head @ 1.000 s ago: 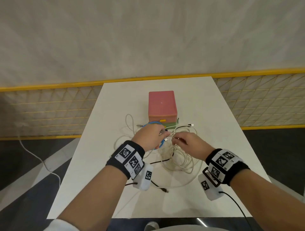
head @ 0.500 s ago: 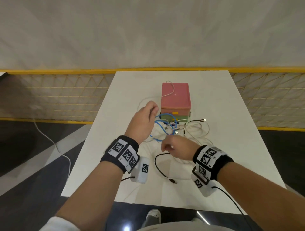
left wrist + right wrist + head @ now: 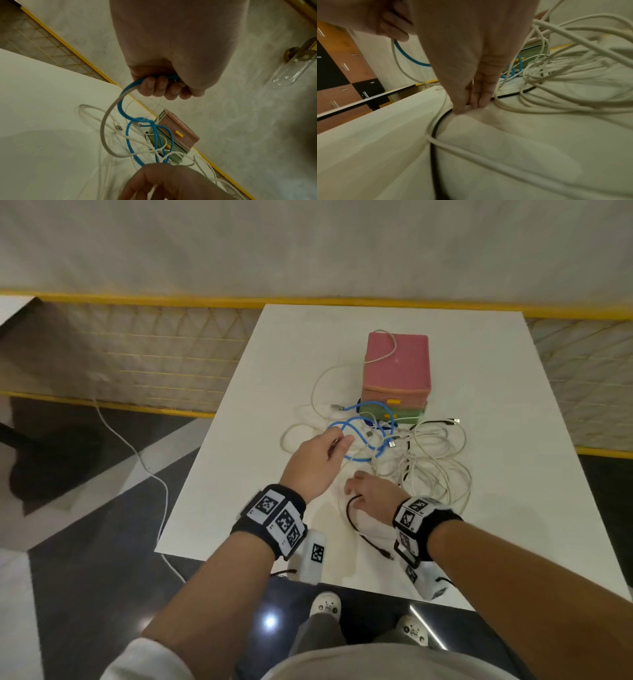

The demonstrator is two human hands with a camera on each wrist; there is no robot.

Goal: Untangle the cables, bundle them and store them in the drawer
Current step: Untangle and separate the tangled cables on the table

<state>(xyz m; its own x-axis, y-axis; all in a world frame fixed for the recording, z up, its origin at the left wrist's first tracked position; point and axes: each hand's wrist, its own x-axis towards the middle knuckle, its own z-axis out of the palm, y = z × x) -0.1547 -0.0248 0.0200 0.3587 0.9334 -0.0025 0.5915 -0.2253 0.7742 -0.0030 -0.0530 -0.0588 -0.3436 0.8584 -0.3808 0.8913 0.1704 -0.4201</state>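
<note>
A tangle of white cables (image 3: 428,455) lies on the white table (image 3: 513,525) in front of a small pink drawer box (image 3: 397,364) with yellow handles. One white strand is draped over the box top. My left hand (image 3: 337,443) is raised left of the tangle, its fingers (image 3: 159,86) curled round a blue cable (image 3: 127,135) and a white strand beside it. My right hand (image 3: 352,491) is down on the table nearer me; its fingertips (image 3: 481,100) and thumb pinch a black cable (image 3: 434,142) against the surface. The black cable's plug end (image 3: 387,556) lies near the front edge.
The table's front edge runs just below my wrists, with my shoes on the dark floor beneath. A yellow-railed mesh fence (image 3: 144,364) stands behind and left of the table. A loose white cord (image 3: 137,453) trails across the floor on the left.
My hands have parted: the left drew the blue cable up and leftward out of the tangle, the right dropped nearer to me onto the black cable. A white strand now lies over the box.
</note>
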